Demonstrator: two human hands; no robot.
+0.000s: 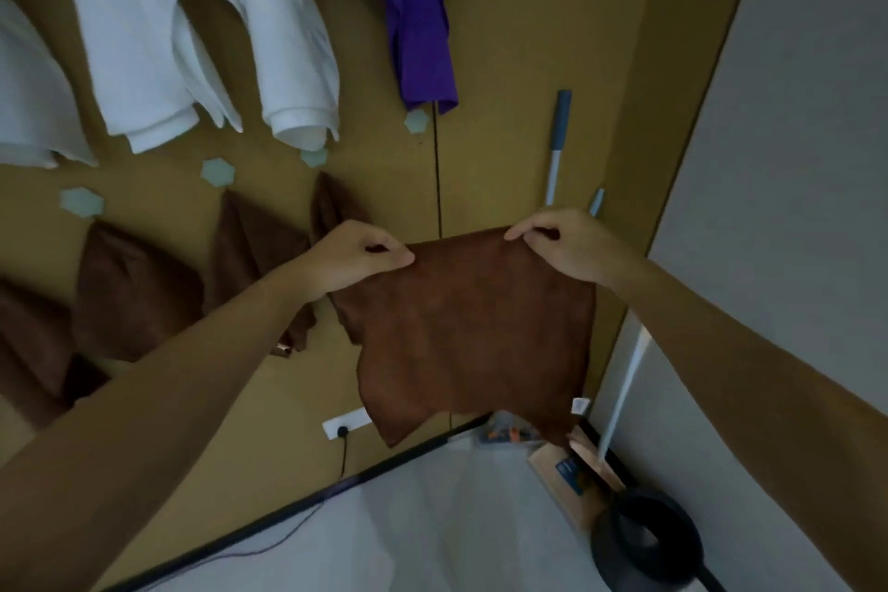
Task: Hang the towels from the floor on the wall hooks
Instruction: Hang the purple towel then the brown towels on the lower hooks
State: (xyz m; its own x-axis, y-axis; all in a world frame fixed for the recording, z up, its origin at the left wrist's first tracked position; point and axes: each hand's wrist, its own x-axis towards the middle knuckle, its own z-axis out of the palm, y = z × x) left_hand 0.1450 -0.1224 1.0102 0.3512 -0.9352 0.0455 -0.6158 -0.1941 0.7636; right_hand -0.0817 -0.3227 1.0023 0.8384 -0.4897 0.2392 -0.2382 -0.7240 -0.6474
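Observation:
A brown towel (473, 332) hangs spread in front of the yellow wall, held up by its top edge. My left hand (355, 257) pinches its upper left corner and my right hand (564, 245) pinches its upper right corner. A white label (580, 405) shows at its lower right corner. Three more brown towels (137, 288) hang on the wall to the left, under pale hexagonal hooks (217, 171). Another hexagonal hook (416, 121) sits bare above the held towel, just under a purple towel (423, 10).
White towels (139, 29) hang along the top left. A mop handle (557, 144) leans in the corner at right. Below are a wall socket (346, 423) with a black cable, a black round object (644, 538) and a cardboard box (572, 471) on the pale floor.

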